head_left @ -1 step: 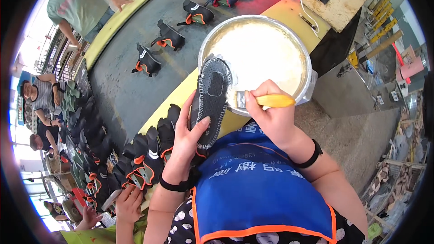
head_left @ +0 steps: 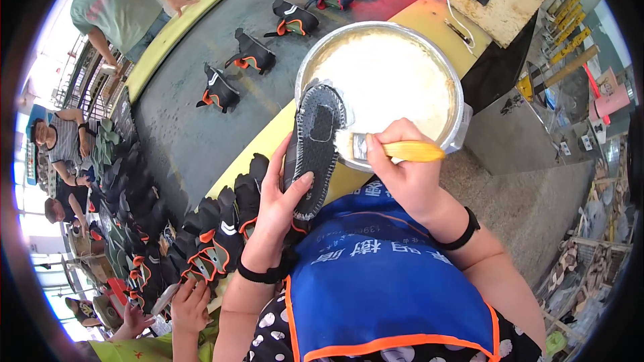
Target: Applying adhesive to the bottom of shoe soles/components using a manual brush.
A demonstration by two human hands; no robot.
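Observation:
My left hand [head_left: 274,198] grips a dark shoe upper [head_left: 319,154] by its heel end, thumb on the underside. That grey stitched underside faces up, white stitches round its edge. My right hand [head_left: 410,177] is closed on a paintbrush [head_left: 416,151] with a yellow handle. The white-coated bristles are at the side edge of the shoe upper; whether they touch it I cannot tell. Beyond both hands stands a round metal basin [head_left: 459,97] holding white liquid [head_left: 392,84]. The shoe's toe end overlaps the basin's near-left rim.
Several dark shoe uppers with orange trim [head_left: 253,52] sit in a row on a dark conveyor belt [head_left: 174,131] with yellow edging. More uppers [head_left: 215,245] are heaped at my left. A co-worker's hand [head_left: 190,305] is close beside my left forearm. Another person [head_left: 117,10] stands across the belt.
The paintbrush and my right hand have shifted slightly to the right. My left hand and the shoe upper stay nearly where they were.

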